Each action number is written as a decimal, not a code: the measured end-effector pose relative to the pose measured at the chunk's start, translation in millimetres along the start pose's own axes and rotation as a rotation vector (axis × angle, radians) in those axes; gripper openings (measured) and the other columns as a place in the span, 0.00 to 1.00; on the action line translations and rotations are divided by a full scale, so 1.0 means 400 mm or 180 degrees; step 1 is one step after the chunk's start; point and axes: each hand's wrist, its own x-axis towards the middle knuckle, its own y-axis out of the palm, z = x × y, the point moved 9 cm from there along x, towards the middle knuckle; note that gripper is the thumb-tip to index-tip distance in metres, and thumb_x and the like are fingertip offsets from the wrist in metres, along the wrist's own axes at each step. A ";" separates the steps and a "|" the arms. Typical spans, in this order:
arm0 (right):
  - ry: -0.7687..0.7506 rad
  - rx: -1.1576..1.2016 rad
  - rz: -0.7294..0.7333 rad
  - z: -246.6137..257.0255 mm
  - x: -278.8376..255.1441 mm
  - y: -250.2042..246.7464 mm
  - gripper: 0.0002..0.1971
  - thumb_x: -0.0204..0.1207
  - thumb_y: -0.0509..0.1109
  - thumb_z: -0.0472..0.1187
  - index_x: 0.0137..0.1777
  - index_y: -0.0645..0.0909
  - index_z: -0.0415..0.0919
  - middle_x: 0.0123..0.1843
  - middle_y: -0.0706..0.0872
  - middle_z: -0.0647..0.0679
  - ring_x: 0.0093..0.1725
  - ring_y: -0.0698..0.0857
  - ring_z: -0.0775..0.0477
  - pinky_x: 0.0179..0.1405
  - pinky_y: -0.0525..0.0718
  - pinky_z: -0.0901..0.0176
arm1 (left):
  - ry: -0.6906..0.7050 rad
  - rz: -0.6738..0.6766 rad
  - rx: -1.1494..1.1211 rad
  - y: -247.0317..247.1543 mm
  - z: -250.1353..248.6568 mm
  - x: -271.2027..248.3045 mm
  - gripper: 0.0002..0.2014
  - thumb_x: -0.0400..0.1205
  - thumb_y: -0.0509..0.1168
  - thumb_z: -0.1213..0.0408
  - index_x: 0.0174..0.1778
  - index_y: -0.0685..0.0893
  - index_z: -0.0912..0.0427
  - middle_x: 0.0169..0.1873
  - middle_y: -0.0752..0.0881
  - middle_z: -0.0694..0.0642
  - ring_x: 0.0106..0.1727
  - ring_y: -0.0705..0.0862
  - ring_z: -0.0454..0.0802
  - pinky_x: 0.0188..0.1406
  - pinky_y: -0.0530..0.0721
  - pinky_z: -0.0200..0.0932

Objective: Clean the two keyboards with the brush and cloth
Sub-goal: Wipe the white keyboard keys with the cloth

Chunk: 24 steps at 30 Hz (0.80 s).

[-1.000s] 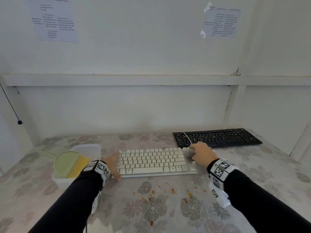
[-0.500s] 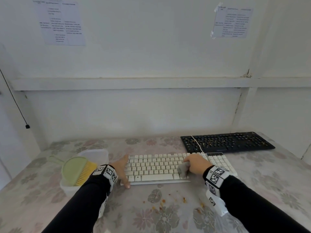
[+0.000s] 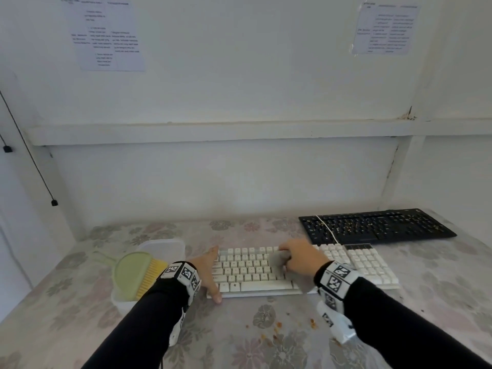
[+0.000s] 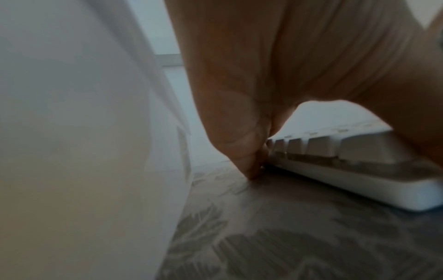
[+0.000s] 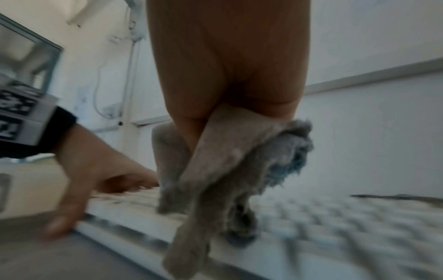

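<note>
Table [image 3: 80,302] with floral cover carries everything. White keyboard [image 3: 247,267] lies near the front edge at centre, likely pulled close so both hands reach it. Black keyboard [image 3: 372,226] sits toward the back right corner, crumbs visible on its keys, apparently not cleaned yet; a thin white cable crosses its left end. Clear tub [image 3: 162,249] stands toward the left edge, just beside the white keyboard's left end, with the green brush [image 3: 133,272] resting on it, yellow bristles toward the keyboard, parked while the cloth is in use. Left hand [image 3: 210,272] lies with straight fingers braced along the white keyboard's left end, thumb at its front corner, probably to stop it sliding; it grips nothing. Right hand [image 3: 300,259] is clenched round the grey cloth [image 3: 278,259], pressing it onto the keys left of the keyboard's middle, mid-wipe by the look of it. Crumbs [image 3: 279,326] lie on the table near the front edge, in front of the white keyboard.
</note>
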 end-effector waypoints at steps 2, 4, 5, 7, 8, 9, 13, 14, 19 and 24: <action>-0.0352 -0.0027 0.0184 0.106 0.019 0.058 0.12 0.77 0.61 0.31 0.53 0.84 0.40 0.53 0.86 0.45 0.49 0.82 0.50 0.52 0.80 0.62 | -0.0009 0.0010 0.0086 0.002 -0.002 0.002 0.69 0.63 0.83 0.60 0.83 0.33 0.55 0.84 0.52 0.56 0.83 0.57 0.54 0.80 0.62 0.51; -0.0603 -0.0025 0.0289 0.194 0.036 0.108 0.11 0.76 0.62 0.30 0.53 0.84 0.38 0.54 0.86 0.42 0.51 0.84 0.45 0.55 0.84 0.53 | -0.0026 0.0017 0.0209 0.001 0.004 0.003 0.71 0.61 0.84 0.58 0.82 0.31 0.56 0.84 0.51 0.57 0.83 0.57 0.55 0.80 0.62 0.52; -0.0701 -0.0022 0.0326 0.230 0.042 0.130 0.11 0.74 0.63 0.29 0.51 0.84 0.38 0.53 0.87 0.41 0.51 0.85 0.43 0.55 0.84 0.49 | -0.0029 0.0021 0.0236 0.001 0.009 0.005 0.71 0.61 0.84 0.57 0.82 0.31 0.56 0.84 0.50 0.57 0.83 0.56 0.55 0.80 0.62 0.52; -0.0791 -0.0032 0.0422 0.279 0.047 0.171 0.11 0.73 0.65 0.29 0.50 0.85 0.38 0.51 0.87 0.40 0.50 0.86 0.41 0.54 0.86 0.47 | 0.0040 -0.0054 0.0233 -0.004 0.012 0.007 0.64 0.69 0.79 0.56 0.82 0.31 0.58 0.84 0.49 0.59 0.83 0.56 0.56 0.81 0.60 0.51; -0.0796 -0.0081 0.0454 0.289 0.050 0.187 0.11 0.72 0.66 0.29 0.51 0.85 0.38 0.51 0.86 0.40 0.49 0.86 0.41 0.53 0.86 0.47 | 0.0069 -0.0180 0.0252 -0.011 0.013 0.009 0.59 0.74 0.75 0.55 0.82 0.32 0.59 0.84 0.50 0.59 0.83 0.57 0.56 0.81 0.59 0.50; -0.0782 -0.0174 0.0451 0.293 0.051 0.196 0.11 0.72 0.66 0.29 0.51 0.85 0.38 0.50 0.85 0.40 0.48 0.85 0.41 0.51 0.85 0.48 | 0.0087 -0.0277 0.0301 -0.015 0.015 0.010 0.57 0.75 0.74 0.53 0.82 0.32 0.58 0.84 0.51 0.60 0.82 0.59 0.56 0.81 0.60 0.50; -0.0532 -0.0153 0.0356 0.236 0.061 0.185 0.11 0.70 0.66 0.28 0.46 0.85 0.42 0.41 0.82 0.47 0.43 0.82 0.48 0.43 0.79 0.58 | 0.0091 -0.0110 0.0340 -0.004 0.022 0.010 0.72 0.59 0.84 0.53 0.82 0.32 0.54 0.84 0.49 0.54 0.83 0.56 0.52 0.81 0.61 0.50; -0.0445 -0.0137 0.0351 0.210 0.061 0.174 0.11 0.71 0.66 0.28 0.44 0.84 0.44 0.39 0.82 0.50 0.44 0.83 0.48 0.43 0.80 0.59 | 0.0084 -0.0090 0.0285 -0.003 0.024 0.009 0.72 0.58 0.85 0.53 0.83 0.33 0.53 0.84 0.50 0.53 0.83 0.56 0.52 0.81 0.61 0.50; 0.0001 -0.0231 0.0362 0.044 0.037 0.083 0.08 0.77 0.65 0.34 0.49 0.85 0.41 0.45 0.85 0.49 0.49 0.84 0.51 0.52 0.83 0.62 | 0.0050 -0.0014 0.0172 -0.002 0.028 0.007 0.73 0.56 0.85 0.53 0.83 0.34 0.50 0.84 0.52 0.52 0.83 0.58 0.52 0.80 0.61 0.54; 0.0537 -0.0674 0.0349 -0.124 -0.006 -0.011 0.12 0.77 0.62 0.32 0.39 0.79 0.50 0.42 0.81 0.51 0.46 0.80 0.53 0.43 0.74 0.66 | 0.0134 0.0030 0.0736 -0.003 -0.009 0.012 0.70 0.62 0.83 0.52 0.82 0.31 0.56 0.83 0.37 0.54 0.85 0.42 0.55 0.83 0.51 0.58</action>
